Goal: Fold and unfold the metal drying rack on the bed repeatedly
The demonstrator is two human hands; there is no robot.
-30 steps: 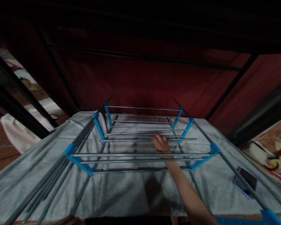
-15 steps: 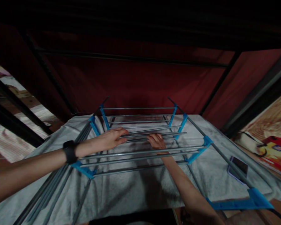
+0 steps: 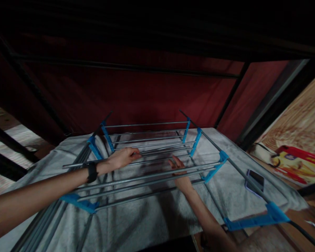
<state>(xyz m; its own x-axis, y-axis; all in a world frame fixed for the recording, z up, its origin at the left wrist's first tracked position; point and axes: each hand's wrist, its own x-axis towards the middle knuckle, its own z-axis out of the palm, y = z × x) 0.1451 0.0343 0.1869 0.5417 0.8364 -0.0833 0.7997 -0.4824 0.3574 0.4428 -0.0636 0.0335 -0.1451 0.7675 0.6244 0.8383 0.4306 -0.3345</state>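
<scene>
Rack (image 3: 144, 177): stood on the grey cloth (image 3: 136, 224), mid-view; metal rods running L–R btwn blue brackets (image 3: 214, 171).
L hand (image 3: 121, 158): reached in over the rods fr. the L, fingers curled in nr. the rack's middle rods; couldn't tell if it was clamped on one. Dark wristband (image 3: 91, 172) on that wrist.
R hand (image 3: 180, 175): up at the front rods fr. below, fingers loosely parted, a rod crossing it in view; couldn't tell if skin touched metal.
Hands overall: apart, w/ a gap btwn them, L one a bit farther in.
Long rod (image 3: 73, 165): L end stuck out past the L forearm, passing behind wristband; far end couldn't be traced for sure.
Tube bundle (image 3: 42, 224): several grey tubes side by side, slanting along the rack's L side.
R side tube (image 3: 238, 170): slanted down fr. the back toward the near R bracket (image 3: 257, 221).
Phone (image 3: 257, 179): lay on the cloth, R of the rack, dark screen up, partly behind that tube in view.
Backdrop: dark red fabric (image 3: 147, 98) behind dark frame bars (image 3: 126, 67).
Far R: red/yellow pack (image 3: 301, 161), nr. a pale item w/ black strap (image 3: 262, 151).
</scene>
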